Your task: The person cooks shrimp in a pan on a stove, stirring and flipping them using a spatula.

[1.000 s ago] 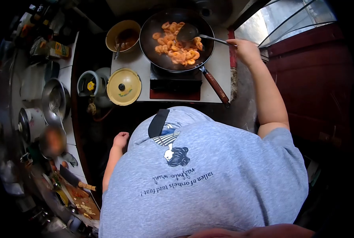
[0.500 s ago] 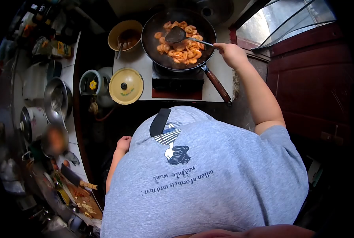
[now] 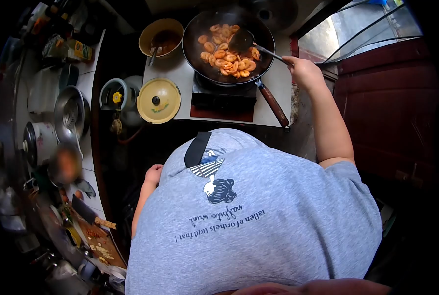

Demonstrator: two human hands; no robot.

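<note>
My right hand [image 3: 305, 73] is closed around the handle end of a dark-headed spatula [image 3: 268, 50]. The spatula's head lies among curled orange shrimp [image 3: 226, 61] in a black wok [image 3: 195, 61]. The wok sits on a dark cooker [image 3: 224, 104], its brown wooden handle [image 3: 273, 104] pointing toward me on the right; no hand is on that handle. My left hand [image 3: 154, 174] hangs low beside my grey shirt, its fingers curled in and partly hidden, with nothing visible in them.
Left of the wok stand a yellow bowl [image 3: 144, 43] of brown liquid and a yellow enamel lid [image 3: 168, 110]. A gas cylinder [image 3: 131, 115] with a yellow valve is below. The left counter holds a metal basin [image 3: 62, 110], a cleaver [image 3: 84, 211] and a cutting board [image 3: 112, 253].
The spatula's head has shifted right within the wok, and my right hand has moved right and slightly down with it. The shrimp are rearranged. My left hand stays at my side.
</note>
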